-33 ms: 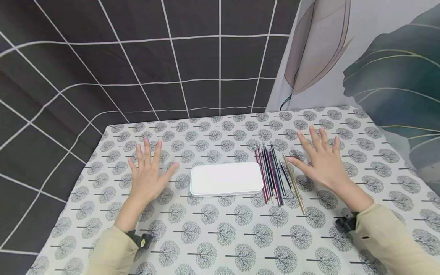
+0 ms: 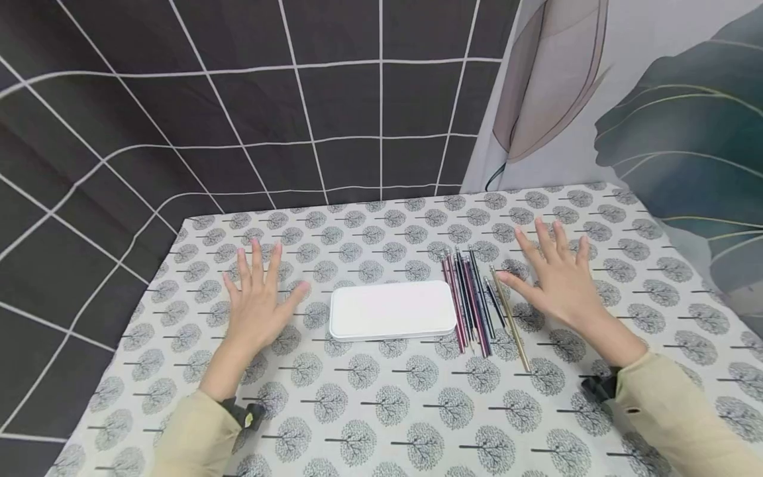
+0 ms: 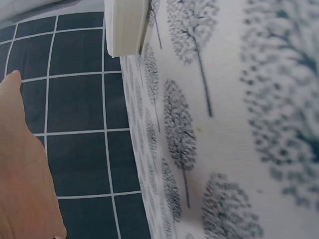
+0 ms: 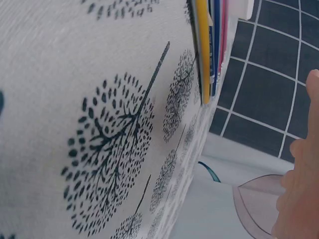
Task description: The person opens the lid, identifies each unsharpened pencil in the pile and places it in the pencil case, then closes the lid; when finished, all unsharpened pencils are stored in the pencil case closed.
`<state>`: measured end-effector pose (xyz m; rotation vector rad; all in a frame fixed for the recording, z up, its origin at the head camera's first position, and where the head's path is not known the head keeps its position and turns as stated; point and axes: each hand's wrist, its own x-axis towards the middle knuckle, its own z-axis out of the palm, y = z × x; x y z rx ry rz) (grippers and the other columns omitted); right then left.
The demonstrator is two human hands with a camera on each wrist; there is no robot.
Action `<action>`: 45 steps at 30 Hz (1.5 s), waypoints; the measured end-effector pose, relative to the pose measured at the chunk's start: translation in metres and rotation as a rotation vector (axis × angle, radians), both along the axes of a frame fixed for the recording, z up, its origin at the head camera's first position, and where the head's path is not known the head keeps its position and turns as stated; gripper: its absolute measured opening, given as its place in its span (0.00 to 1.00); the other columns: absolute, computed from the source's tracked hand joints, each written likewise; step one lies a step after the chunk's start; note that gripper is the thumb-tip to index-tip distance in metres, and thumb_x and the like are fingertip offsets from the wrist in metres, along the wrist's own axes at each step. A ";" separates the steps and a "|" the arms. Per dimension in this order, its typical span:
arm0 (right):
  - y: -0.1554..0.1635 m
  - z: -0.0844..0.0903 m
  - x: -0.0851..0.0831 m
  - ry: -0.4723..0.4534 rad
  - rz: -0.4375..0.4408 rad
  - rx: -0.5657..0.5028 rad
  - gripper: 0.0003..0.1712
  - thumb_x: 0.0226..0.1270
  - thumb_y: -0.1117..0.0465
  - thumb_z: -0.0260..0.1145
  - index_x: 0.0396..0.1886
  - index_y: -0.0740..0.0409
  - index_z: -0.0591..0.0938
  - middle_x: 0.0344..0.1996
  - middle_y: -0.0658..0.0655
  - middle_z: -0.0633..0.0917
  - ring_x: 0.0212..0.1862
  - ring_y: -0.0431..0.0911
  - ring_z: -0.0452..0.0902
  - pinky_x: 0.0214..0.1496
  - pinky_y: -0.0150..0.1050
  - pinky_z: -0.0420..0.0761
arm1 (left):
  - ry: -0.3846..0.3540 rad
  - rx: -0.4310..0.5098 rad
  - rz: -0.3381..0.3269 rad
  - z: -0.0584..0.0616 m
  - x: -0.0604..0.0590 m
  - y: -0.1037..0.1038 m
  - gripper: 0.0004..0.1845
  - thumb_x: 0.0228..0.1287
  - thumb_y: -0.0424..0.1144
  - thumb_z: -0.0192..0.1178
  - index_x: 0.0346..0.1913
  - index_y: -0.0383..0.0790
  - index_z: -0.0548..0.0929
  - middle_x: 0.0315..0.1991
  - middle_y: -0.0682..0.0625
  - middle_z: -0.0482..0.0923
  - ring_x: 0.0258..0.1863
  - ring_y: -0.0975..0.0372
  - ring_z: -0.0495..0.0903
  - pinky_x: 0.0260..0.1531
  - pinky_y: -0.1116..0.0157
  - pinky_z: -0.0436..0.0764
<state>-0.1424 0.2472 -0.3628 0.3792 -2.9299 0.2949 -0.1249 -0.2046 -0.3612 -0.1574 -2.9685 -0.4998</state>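
A shut white pencil case (image 2: 393, 309) lies flat in the middle of the table; its corner (image 3: 124, 27) shows in the left wrist view. Several coloured pencils (image 2: 471, 298) lie in a row just right of it, with a yellow one (image 4: 202, 47) at the near side in the right wrist view. My left hand (image 2: 257, 295) rests flat on the cloth left of the case, fingers spread, holding nothing. My right hand (image 2: 554, 275) rests flat right of the pencils, thumb close to the outermost pencil, also holding nothing.
The table wears a grey cloth printed with small trees (image 2: 387, 411). A dark grid-patterned backdrop (image 2: 238, 119) hangs behind and to the left. A leaf-print curtain (image 2: 656, 106) hangs at the right.
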 end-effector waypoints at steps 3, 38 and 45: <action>-0.001 -0.004 0.000 -0.005 0.003 -0.012 0.45 0.67 0.34 0.46 0.75 0.47 0.44 0.72 0.56 0.34 0.71 0.54 0.19 0.64 0.52 0.12 | -0.006 0.005 -0.006 -0.001 0.000 0.001 0.44 0.64 0.69 0.35 0.74 0.53 0.33 0.70 0.50 0.12 0.67 0.54 0.11 0.60 0.38 0.18; -0.151 -0.019 -0.002 0.120 0.766 0.465 0.43 0.64 0.36 0.53 0.65 0.65 0.66 0.59 0.74 0.71 0.55 0.66 0.73 0.53 0.51 0.78 | -0.236 0.019 -0.387 -0.022 -0.006 0.056 0.53 0.34 0.52 0.74 0.66 0.38 0.63 0.59 0.45 0.69 0.55 0.55 0.73 0.57 0.55 0.74; -0.156 -0.019 -0.003 0.184 0.884 0.605 0.34 0.71 0.44 0.46 0.68 0.62 0.63 0.50 0.80 0.74 0.49 0.68 0.76 0.47 0.49 0.82 | -0.201 -0.122 -0.472 -0.016 -0.012 0.055 0.51 0.39 0.55 0.71 0.66 0.34 0.62 0.60 0.45 0.68 0.55 0.56 0.70 0.55 0.57 0.75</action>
